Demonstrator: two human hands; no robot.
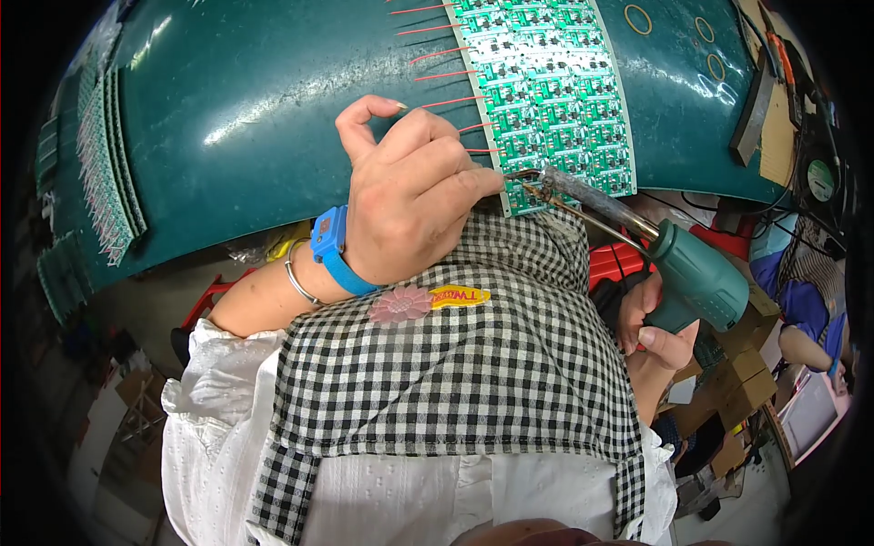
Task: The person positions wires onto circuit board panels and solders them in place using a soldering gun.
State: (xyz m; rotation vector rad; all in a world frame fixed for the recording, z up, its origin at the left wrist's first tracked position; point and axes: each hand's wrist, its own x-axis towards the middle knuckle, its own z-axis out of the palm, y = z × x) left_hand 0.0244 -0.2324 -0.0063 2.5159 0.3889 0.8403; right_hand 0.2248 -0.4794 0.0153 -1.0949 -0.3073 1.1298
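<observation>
Circuit panel (566, 102): left fingers (466, 187) pinched alongside, hold unclear; right fingers (666, 347) wrap soldering gun (699, 276).

Tabletop (246, 196): dark green, glossy, streaked with reflected light.
Rubber bands (643, 34): three thin tan loops, lying apart at the tabletop's upper right.
Black bar (752, 111): near the tabletop's right end.
Cardboard boxes (745, 389): brown, grouped at lower right.
Red plastic piece (209, 297): below the tabletop's edge, left.
</observation>
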